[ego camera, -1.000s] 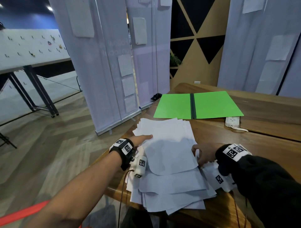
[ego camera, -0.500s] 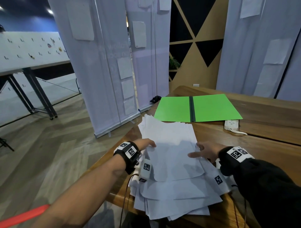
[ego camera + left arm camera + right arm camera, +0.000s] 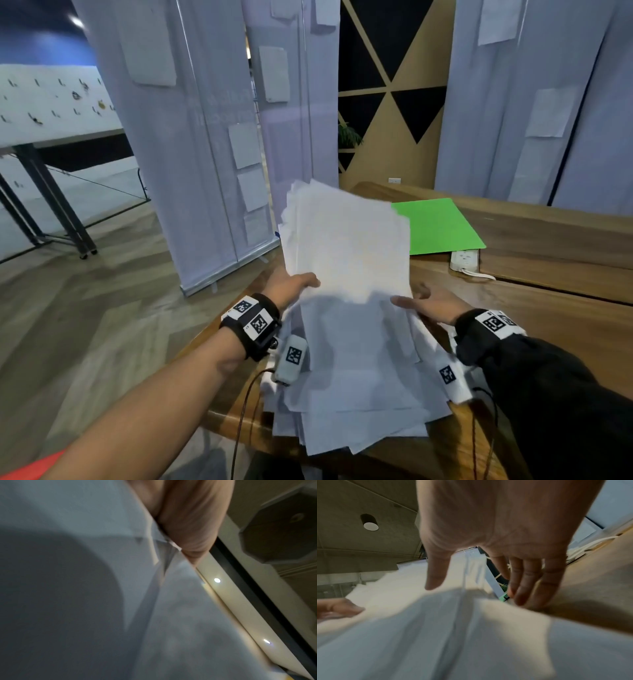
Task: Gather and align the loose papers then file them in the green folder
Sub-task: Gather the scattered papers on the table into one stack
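The left hand (image 3: 291,286) has its grip clamped on the lower left corner of a raised bundle of papers (image 3: 349,240), thumb on top and the other digits hidden behind the sheets. The bundle stands nearly upright above the table (image 3: 548,308), its edges fanned and uneven. The right hand (image 3: 428,301) is spread and holds nothing; its fingers (image 3: 529,582) hang relaxed beside the bundle's lower right edge, close to the table. More loose sheets (image 3: 356,394) lie overlapped at the near edge of the table, some jutting past it. The green folder (image 3: 435,226) lies open and flat further back, partly hidden by the raised bundle, with a white power strip (image 3: 464,260) just beside its near corner.

To do this step well, the right hand should probably close on the opposite edge so both hands square the bundle, then tap its lower edge on the table to line the sheets up. A one-sided hold risks the sheets sliding or fanning out. The sheets left on the table likely need gathering too before anything goes into the folder.
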A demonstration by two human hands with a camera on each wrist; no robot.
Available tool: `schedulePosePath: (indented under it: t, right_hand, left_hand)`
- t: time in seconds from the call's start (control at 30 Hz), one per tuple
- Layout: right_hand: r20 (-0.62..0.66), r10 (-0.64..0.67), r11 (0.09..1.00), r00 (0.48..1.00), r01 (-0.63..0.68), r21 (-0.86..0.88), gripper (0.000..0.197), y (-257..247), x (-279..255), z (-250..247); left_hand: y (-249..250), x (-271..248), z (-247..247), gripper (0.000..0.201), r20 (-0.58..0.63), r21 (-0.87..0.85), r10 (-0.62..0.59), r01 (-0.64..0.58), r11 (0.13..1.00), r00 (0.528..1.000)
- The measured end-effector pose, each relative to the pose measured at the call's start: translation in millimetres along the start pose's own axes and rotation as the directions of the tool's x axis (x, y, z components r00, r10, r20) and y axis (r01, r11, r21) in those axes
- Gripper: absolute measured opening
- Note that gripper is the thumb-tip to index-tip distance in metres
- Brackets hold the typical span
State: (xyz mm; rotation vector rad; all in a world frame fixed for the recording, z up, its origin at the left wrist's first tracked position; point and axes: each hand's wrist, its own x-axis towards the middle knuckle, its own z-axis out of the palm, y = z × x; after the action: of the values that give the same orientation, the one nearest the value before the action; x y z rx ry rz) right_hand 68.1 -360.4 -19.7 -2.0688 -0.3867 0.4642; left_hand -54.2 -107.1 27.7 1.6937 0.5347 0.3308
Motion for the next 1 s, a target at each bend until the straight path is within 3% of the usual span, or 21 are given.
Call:
schedulePosePath:
  t: [0.03, 0.1, 0.2, 0.33, 0.53, 0.6, 0.8, 1.0]
  right_hand:
    - [0.016, -0.039, 0.993, 0.999, 0.037, 0.109, 0.032, -5, -5, 0]
    - [-0.007, -0.13, 0.95, 0.991, 0.126, 0.287, 0.036, -17, -6, 2]
    - [-0.224, -0.182, 0.867, 0.957, 0.264, 0.423, 0.046, -38, 5, 5]
    - [-0.503, -0.249, 0.805, 0.828, 0.465, 0.367, 0.031, -76, 2, 0]
    - [-0.69, -0.367, 0.709, 0.623, 0.668, 0.227, 0.024, -102, -11, -3]
    - [-0.686, -0.373, 0.712, 0.624, 0.667, 0.22, 0.027, -99, -9, -3]
    - [-0.561, -0.255, 0.755, 0.788, 0.524, 0.394, 0.029, -67, -2, 6]
    - [-0.53, -0.249, 0.759, 0.811, 0.503, 0.414, 0.027, -66, -1, 3]
  left_hand:
    - [9, -5, -1, 0.036, 0.019, -0.036, 0.056, -0.055, 0.998, 0.998]
    - [24, -9, -2, 0.038, 0.034, -0.071, 0.146, -0.144, 0.987, 0.989]
    - [42, -9, -2, 0.034, -0.012, -0.085, 0.238, -0.238, 0.968, 0.971]
    - [67, -14, -1, 0.026, -0.121, -0.115, 0.351, -0.364, 0.924, 0.929]
    - [99, -13, -3, 0.022, -0.21, -0.176, 0.47, -0.506, 0.844, 0.857]
    - [99, -11, -1, 0.025, -0.189, -0.219, 0.489, -0.522, 0.824, 0.851]
    - [61, 4, 3, 0.025, -0.013, -0.234, 0.289, -0.284, 0.93, 0.957]
    - [63, 10, 2, 0.05, 0.024, -0.323, 0.224, -0.204, 0.924, 0.974]
